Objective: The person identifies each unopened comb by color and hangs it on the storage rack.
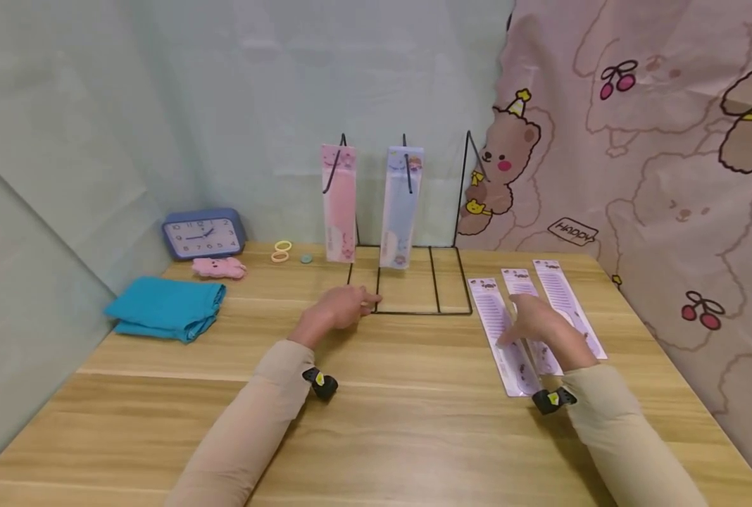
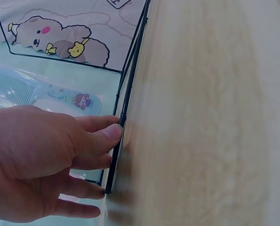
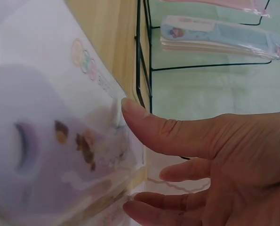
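My left hand [image 1: 341, 308] is at the front bar of a black wire display rack [image 1: 423, 313]. In the left wrist view the thumb and index fingertip pinch that bar, the other fingers fairly straight beside it. Three purple comb packs [image 1: 495, 331] lie side by side on the table to the right of the rack. Over the left and middle packs reaches my right hand [image 1: 543, 325], its thumb apart from the fingers. The right wrist view has the thumb tip at the edge of one clear-wrapped purple pack [image 3: 41, 127]. Nothing is gripped in that hand.
On the rack's hooks hang pink comb packs [image 1: 340, 211] and blue comb packs [image 1: 401, 211]; a third hook is bare. At the left are a blue clock [image 1: 203, 236], a pink plush clip [image 1: 219, 267], a folded teal cloth [image 1: 167, 306] and small hair ties [image 1: 281, 252].
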Demonstrator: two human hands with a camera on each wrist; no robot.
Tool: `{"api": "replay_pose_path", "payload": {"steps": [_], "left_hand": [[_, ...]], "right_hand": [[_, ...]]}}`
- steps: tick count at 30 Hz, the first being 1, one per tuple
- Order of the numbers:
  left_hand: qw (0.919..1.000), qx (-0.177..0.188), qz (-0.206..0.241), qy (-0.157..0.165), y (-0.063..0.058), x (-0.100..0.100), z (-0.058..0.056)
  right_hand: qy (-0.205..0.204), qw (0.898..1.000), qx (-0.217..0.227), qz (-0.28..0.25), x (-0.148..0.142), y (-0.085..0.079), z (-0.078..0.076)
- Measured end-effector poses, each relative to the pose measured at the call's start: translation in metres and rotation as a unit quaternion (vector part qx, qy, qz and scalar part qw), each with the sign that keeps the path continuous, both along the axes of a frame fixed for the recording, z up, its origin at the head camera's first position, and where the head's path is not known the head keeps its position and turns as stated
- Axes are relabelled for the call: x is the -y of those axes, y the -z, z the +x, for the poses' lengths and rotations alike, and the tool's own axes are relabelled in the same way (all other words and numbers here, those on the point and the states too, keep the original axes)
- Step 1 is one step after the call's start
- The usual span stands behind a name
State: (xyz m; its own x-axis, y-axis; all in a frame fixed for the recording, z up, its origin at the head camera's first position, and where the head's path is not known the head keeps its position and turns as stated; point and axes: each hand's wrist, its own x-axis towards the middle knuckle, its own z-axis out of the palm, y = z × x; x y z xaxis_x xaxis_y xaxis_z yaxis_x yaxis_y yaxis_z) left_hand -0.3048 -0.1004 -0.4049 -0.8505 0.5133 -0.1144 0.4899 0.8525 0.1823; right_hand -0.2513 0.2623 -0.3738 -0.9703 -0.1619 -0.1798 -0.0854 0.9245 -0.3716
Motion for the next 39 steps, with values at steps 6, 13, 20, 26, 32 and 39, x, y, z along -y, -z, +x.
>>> {"api": "replay_pose_path", "payload": {"steps": [6, 13, 20, 26, 32, 39], "left_hand": [[0.9999, 0.004, 0.012, -0.011, -0.002, 0.0, 0.0], [0.9998, -0.006, -0.001, 0.02, 0.0, 0.0, -0.001], [0.9998, 0.003, 0.013, 0.015, 0.005, 0.002, 0.001], [0.9996, 0.014, 0.024, 0.004, 0.006, 0.001, 0.0], [0.9995, 0.019, 0.025, 0.003, 0.002, -0.001, 0.0], [0.9995, 0.02, 0.024, 0.007, -0.002, -0.002, 0.0]], "right_hand": [[0.031, 0.999, 0.035, -0.022, 0.006, 0.002, 0.002], [0.048, 0.994, 0.072, -0.06, 0.002, 0.003, 0.002], [0.013, 0.989, 0.094, -0.114, -0.007, -0.002, -0.001], [0.0, 0.971, 0.046, -0.235, -0.026, -0.018, -0.002], [-0.023, 0.933, -0.03, -0.357, -0.042, -0.039, 0.003], [-0.177, 0.779, -0.032, -0.601, -0.041, -0.069, 0.021]]}}
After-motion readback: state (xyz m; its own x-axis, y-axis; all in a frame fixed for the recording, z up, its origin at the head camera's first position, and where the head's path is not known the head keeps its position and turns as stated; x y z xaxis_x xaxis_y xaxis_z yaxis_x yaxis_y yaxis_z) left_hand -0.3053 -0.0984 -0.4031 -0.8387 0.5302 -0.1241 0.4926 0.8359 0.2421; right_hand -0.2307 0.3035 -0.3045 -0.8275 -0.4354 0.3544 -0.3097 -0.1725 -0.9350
